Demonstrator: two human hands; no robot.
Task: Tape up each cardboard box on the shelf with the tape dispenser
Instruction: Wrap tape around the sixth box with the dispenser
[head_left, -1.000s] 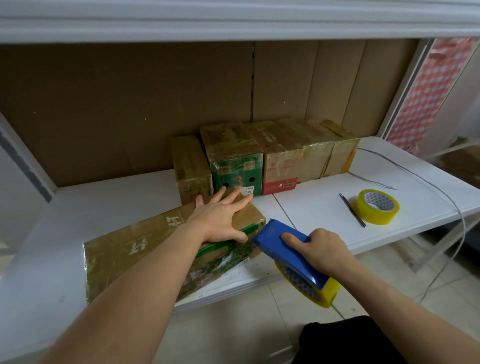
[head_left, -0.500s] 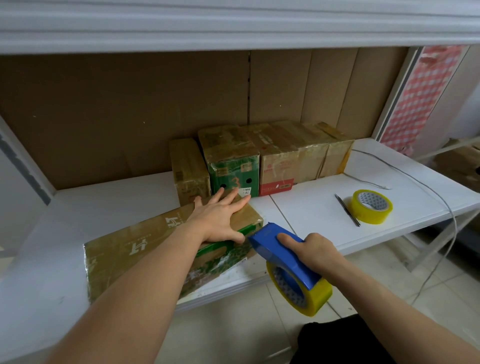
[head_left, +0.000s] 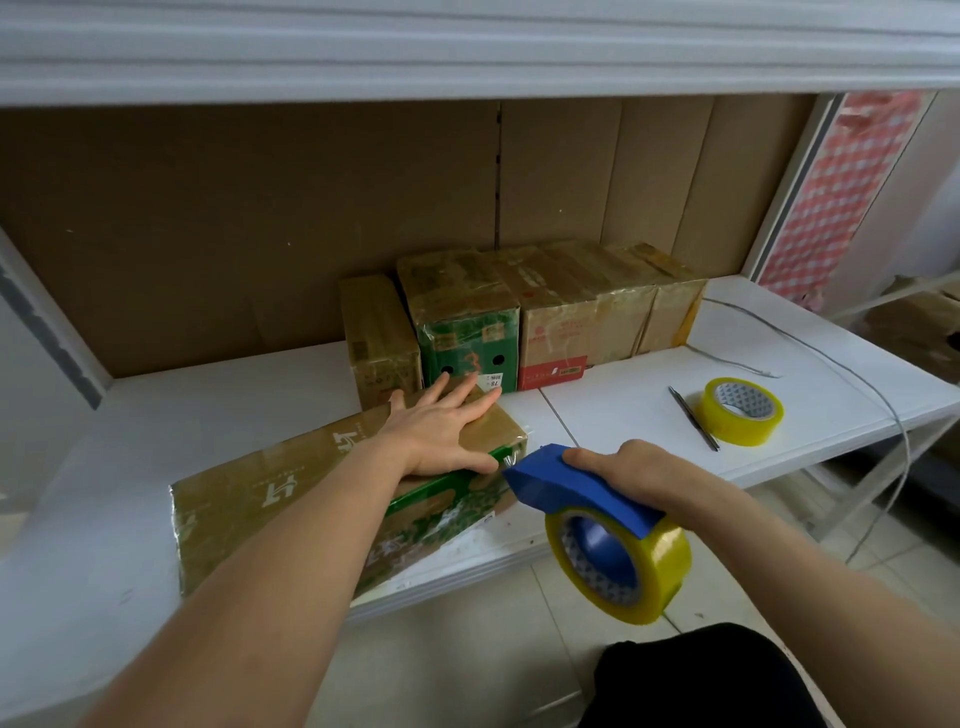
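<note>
A long flat cardboard box (head_left: 270, 499), brown on top with a green printed side, lies at the front of the white shelf (head_left: 156, 415). My left hand (head_left: 441, 431) presses flat on its right end, fingers spread. My right hand (head_left: 634, 473) grips the blue tape dispenser (head_left: 566, 486), whose nose meets the box's right front corner. Its yellow tape roll (head_left: 623, 564) hangs below the shelf edge. Behind stand a small brown box (head_left: 382, 343), a green box (head_left: 462, 322) and a row of brown taped boxes (head_left: 582, 306).
A spare yellow tape roll (head_left: 740, 410) and a dark pen (head_left: 693, 418) lie on the shelf's right part. A grey cable (head_left: 852, 374) runs across the right end and down. Brown cardboard backs the shelf; another shelf board sits overhead.
The dispenser has tipped, so its roll hangs lower below the shelf edge, with its nose staying at the box's corner. My left hand stays pressed on the box.
</note>
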